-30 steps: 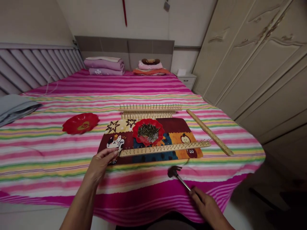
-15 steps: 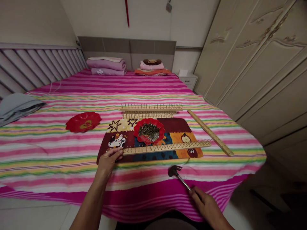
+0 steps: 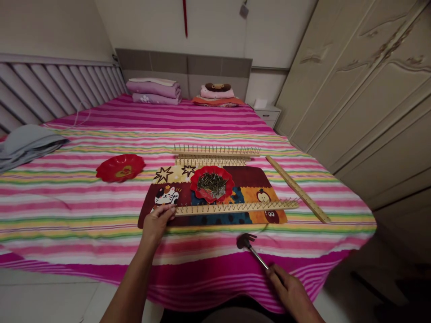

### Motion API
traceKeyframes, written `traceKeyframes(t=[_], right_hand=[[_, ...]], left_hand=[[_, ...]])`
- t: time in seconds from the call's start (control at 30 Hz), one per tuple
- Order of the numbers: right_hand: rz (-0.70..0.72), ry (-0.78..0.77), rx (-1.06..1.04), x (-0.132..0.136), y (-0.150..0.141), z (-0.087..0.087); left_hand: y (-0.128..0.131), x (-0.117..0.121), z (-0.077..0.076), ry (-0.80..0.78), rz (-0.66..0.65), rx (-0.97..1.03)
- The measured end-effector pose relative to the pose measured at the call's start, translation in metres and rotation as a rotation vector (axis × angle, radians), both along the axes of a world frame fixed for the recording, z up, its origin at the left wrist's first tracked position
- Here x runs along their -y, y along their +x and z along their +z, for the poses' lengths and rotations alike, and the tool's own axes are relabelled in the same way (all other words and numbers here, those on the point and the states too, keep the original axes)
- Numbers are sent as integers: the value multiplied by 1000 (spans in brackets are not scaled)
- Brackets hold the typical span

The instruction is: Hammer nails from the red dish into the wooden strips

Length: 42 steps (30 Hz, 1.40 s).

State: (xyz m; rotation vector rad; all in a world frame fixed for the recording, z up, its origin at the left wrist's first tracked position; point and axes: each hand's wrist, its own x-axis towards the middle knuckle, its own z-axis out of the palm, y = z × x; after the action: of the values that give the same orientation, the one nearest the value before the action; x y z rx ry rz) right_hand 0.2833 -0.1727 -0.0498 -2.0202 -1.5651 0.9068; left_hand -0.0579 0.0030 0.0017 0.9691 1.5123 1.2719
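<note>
My left hand (image 3: 158,223) is closed on the left end of a long wooden strip (image 3: 235,207) studded with a row of upright nails. The strip lies across a patterned mat (image 3: 218,219) printed with cartoon animals. In my right hand (image 3: 286,285) is the handle of a claw hammer (image 3: 249,242), its dark head over the bedspread in front of the mat. Just behind the strip, a red scalloped dish (image 3: 197,193) holds many loose nails (image 3: 212,185).
Several more nail-studded strips (image 3: 215,154) lie behind the mat. To the right, a wooden strip with holes (image 3: 298,190) rests slantwise on the striped bedspread (image 3: 84,211). A red plate (image 3: 121,168) and grey cloth (image 3: 30,146) are at left. Wardrobe doors (image 3: 377,112) line the right side.
The view has shifted slightly, so the things on the bed appear a little further right. Both hands keep their holds on the strip and the hammer.
</note>
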Motion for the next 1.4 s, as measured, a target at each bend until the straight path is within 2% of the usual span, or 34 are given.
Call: traceKeyframes(t=[0.2, 0.43, 0.5, 0.6, 0.77, 0.87, 1.0, 1.13, 1.23, 1.3, 1.4], right_hand=[[-8, 3, -3, 1, 1, -2], [9, 28, -70, 4, -2, -3], [36, 40, -104, 3, -11, 6], [111, 75, -140, -7, -34, 32], [247, 199, -181, -50, -82, 89], [327, 295, -129, -79, -108, 108], [413, 328, 25, -100, -132, 111], [437, 360, 98, -107, -144, 106], [438, 319, 144, -110, -146, 107], [437, 299, 139, -109, -146, 109], [428, 328, 22, -100, -141, 114]], left_hand=[[-1, 0, -6, 22, -1, -138], [-1, -1, -15, -14, -42, -171], [-1, 2, -16, -21, -50, -216], [1, 8, -14, 26, -63, -354], [7, 15, -8, 169, -64, -587], [10, 17, -8, 224, -71, -640], [12, 17, -16, 271, -63, -679], [10, 16, -25, 307, -29, -654], [8, 15, -30, 337, -34, -639], [7, 15, -31, 336, -40, -630], [9, 13, -31, 324, -23, -603]])
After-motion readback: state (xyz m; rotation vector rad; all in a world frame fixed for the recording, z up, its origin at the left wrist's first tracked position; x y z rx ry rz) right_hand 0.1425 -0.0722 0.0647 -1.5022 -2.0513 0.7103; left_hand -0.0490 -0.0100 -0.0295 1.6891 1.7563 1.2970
